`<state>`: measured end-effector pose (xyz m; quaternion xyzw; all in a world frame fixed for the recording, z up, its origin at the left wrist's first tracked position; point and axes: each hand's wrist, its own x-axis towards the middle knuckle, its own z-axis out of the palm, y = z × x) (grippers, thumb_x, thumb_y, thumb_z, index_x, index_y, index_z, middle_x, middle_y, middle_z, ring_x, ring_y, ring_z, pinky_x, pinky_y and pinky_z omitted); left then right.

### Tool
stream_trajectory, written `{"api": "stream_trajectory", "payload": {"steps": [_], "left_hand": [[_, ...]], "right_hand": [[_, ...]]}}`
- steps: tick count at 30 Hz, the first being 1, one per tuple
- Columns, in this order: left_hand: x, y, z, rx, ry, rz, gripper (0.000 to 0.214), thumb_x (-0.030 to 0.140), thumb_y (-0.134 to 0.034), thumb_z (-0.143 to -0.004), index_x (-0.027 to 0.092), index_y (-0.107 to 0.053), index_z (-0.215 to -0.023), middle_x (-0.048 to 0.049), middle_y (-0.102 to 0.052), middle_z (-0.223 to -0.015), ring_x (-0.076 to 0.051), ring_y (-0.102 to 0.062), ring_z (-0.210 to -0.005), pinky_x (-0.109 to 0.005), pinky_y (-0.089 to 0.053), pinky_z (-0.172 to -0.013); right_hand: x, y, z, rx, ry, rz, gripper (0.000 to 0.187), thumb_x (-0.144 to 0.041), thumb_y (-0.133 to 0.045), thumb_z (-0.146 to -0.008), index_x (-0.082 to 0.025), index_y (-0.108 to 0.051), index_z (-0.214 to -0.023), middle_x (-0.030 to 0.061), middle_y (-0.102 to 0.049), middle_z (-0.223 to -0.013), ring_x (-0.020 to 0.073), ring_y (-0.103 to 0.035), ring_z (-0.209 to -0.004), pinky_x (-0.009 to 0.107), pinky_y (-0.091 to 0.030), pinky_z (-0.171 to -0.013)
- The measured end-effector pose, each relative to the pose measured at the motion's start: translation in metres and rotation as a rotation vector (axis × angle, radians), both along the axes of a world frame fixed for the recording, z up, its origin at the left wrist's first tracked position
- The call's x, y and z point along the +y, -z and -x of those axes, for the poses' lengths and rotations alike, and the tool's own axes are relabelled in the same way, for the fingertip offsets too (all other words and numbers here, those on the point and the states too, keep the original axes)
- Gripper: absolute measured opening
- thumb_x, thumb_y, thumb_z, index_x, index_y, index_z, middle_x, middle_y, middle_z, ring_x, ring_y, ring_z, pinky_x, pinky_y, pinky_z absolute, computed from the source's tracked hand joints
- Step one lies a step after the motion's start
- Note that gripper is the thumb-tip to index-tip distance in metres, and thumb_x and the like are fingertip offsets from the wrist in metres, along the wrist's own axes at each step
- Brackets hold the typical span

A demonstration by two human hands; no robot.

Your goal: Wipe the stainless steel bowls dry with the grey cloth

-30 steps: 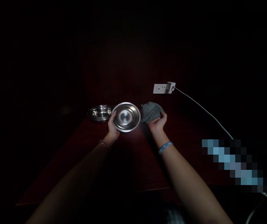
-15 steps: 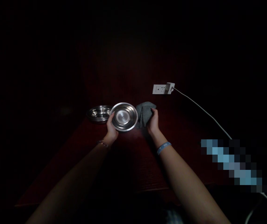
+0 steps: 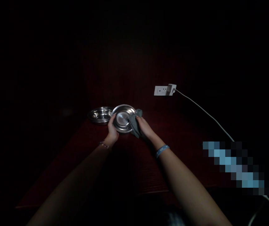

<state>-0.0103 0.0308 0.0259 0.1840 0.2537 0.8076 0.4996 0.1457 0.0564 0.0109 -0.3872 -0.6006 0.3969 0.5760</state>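
The round, shallow stainless-steel bowl (image 3: 122, 116) is held just above the far part of the dark red wooden table (image 3: 186, 141), tilted so that its polished, reflective inner face turns toward the person. The left hand (image 3: 112, 131) grips the bowl's near-left rim, fingers curled behind the wall and thumb on the edge; judged from this grip, it steadies the bowl against pressure from the other side. The right hand (image 3: 144, 127) is closed around a bunched grey knitted cloth (image 3: 134, 124), whose soft, ribbed folds press against the bowl's right inner surface and drape over its rim. Just left of the held bowl, a stack of similar steel bowls (image 3: 100, 115) rests upright on the table. A beaded bracelet (image 3: 104, 144) sits on the left wrist, a blue band (image 3: 162, 151) on the right. Farther back, a white rectangular socket block (image 3: 164, 90) lies on the table, with a white cable (image 3: 202, 110) trailing to the right. The surroundings are too dark to resolve.
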Motion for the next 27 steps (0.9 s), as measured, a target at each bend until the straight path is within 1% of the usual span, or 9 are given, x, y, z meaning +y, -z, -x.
{"api": "stream_trajectory", "payload": {"steps": [2,4,7,11,16,18,20,23,27], "left_hand": [[0.0,-0.001,-0.001,-0.001,0.014,0.0,0.012,0.032,-0.074,-0.086,0.022,-0.08,-0.086,-0.0038,-0.085,-0.096,-0.025,-0.076,-0.118,-0.034,-0.053,-0.116],[-0.001,-0.001,-0.001,-0.01,0.012,0.001,0.013,0.032,-0.074,-0.086,0.021,-0.08,-0.086,-0.0037,-0.085,-0.096,-0.024,-0.077,-0.114,-0.033,-0.054,-0.114],[0.0,-0.001,-0.002,-0.019,0.005,-0.003,0.013,0.033,-0.074,-0.085,0.021,-0.08,-0.087,-0.0038,-0.085,-0.096,-0.024,-0.077,-0.115,-0.033,-0.054,-0.113],[0.0,0.0,-0.002,-0.004,0.006,-0.017,0.016,0.035,-0.076,-0.084,0.02,-0.08,-0.088,-0.0046,-0.085,-0.1,-0.024,-0.076,-0.12,-0.034,-0.052,-0.115],[-0.002,0.001,-0.004,0.014,0.024,-0.039,0.016,0.036,-0.077,-0.084,0.021,-0.08,-0.088,-0.0049,-0.086,-0.103,-0.025,-0.075,-0.125,-0.035,-0.051,-0.119],[-0.002,0.0,-0.005,0.042,0.05,-0.067,0.017,0.036,-0.078,-0.083,0.02,-0.08,-0.089,-0.006,-0.086,-0.108,-0.026,-0.073,-0.128,-0.037,-0.05,-0.121],[-0.002,0.0,-0.006,0.067,0.079,-0.091,0.018,0.036,-0.079,-0.082,0.02,-0.08,-0.09,-0.0071,-0.086,-0.11,-0.028,-0.073,-0.131,-0.039,-0.05,-0.122],[-0.002,0.0,-0.005,0.072,0.116,-0.093,0.019,0.037,-0.079,-0.083,0.02,-0.081,-0.091,-0.0081,-0.086,-0.109,-0.03,-0.073,-0.131,-0.041,-0.051,-0.122],[-0.003,0.0,-0.005,0.065,0.14,-0.085,0.018,0.036,-0.078,-0.084,0.02,-0.082,-0.091,-0.0082,-0.086,-0.107,-0.029,-0.074,-0.128,-0.041,-0.052,-0.12]], "right_hand": [[-0.001,0.003,-0.001,-0.091,-0.021,0.058,0.049,-0.061,-0.069,-0.097,-0.022,-0.075,-0.126,0.0052,-0.084,-0.113,0.024,-0.077,-0.112,0.044,-0.057,-0.116],[-0.002,0.004,-0.002,-0.143,-0.045,0.089,0.055,-0.058,-0.069,-0.099,-0.021,-0.07,-0.14,0.0084,-0.081,-0.128,0.0237,-0.075,-0.123,0.042,-0.051,-0.122],[-0.001,0.005,-0.002,-0.145,-0.068,0.078,0.057,-0.054,-0.071,-0.1,-0.021,-0.067,-0.147,0.0092,-0.079,-0.136,0.024,-0.074,-0.128,0.04,-0.051,-0.123],[0.001,0.007,0.001,-0.111,-0.054,0.093,0.047,-0.048,-0.077,-0.096,-0.022,-0.073,-0.135,0.0091,-0.082,-0.128,0.0253,-0.077,-0.119,0.042,-0.056,-0.117],[0.0,0.005,0.004,-0.022,-0.114,0.178,0.031,-0.044,-0.084,-0.089,-0.017,-0.08,-0.104,0.0089,-0.086,-0.105,0.0242,-0.08,-0.102,0.037,-0.062,-0.102],[-0.004,0.002,0.006,0.024,-0.118,0.236,0.028,-0.043,-0.084,-0.088,-0.016,-0.08,-0.097,0.0079,-0.086,-0.098,0.023,-0.08,-0.096,0.035,-0.063,-0.098],[-0.008,0.0,0.007,0.072,-0.116,0.306,0.026,-0.041,-0.083,-0.088,-0.016,-0.081,-0.094,0.0073,-0.086,-0.094,0.0214,-0.08,-0.09,0.033,-0.063,-0.093],[-0.015,-0.002,0.008,0.103,-0.131,0.402,0.024,-0.039,-0.085,-0.088,-0.016,-0.081,-0.094,0.0075,-0.085,-0.09,0.0197,-0.077,-0.078,0.03,-0.062,-0.08],[-0.019,-0.002,0.009,0.115,-0.155,0.458,0.028,-0.042,-0.088,-0.085,-0.018,-0.08,-0.098,0.0065,-0.085,-0.088,0.0197,-0.076,-0.072,0.028,-0.059,-0.068]]}}
